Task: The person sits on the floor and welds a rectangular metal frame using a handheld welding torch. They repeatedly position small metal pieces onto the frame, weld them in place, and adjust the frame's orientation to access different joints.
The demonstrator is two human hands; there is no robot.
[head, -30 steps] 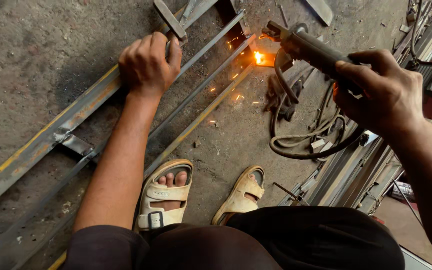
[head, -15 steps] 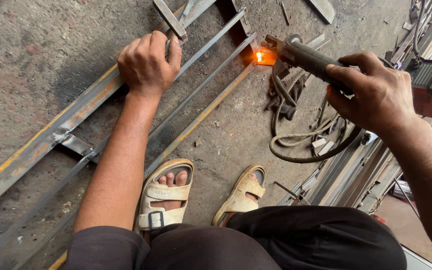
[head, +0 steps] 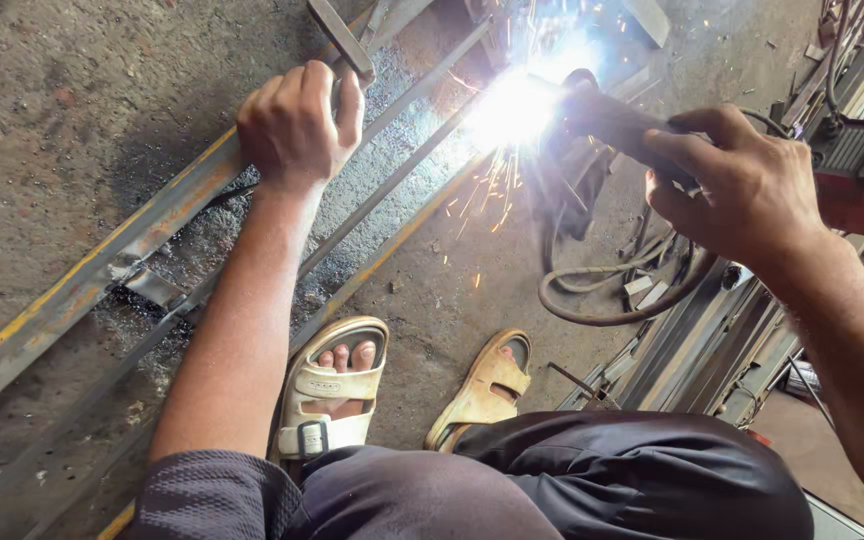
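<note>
1. Concrete floor [head: 82,90] carries the steel frame [head: 102,270]; your left hand [head: 297,125] presses on it, fingers clenched.
2. Your right hand [head: 742,185] grips the electrode holder [head: 617,120]; sparks [head: 512,105] could burn your sandalled feet [head: 337,395].

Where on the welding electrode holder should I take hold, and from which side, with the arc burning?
Take the electrode holder by its dark rear handle, where the right hand wraps it now, coming from the right, the cable end. Its long body points left toward the bright arc and sparks, so the rear end is likely the safest grip. The left hand presses on the steel bars.
</note>
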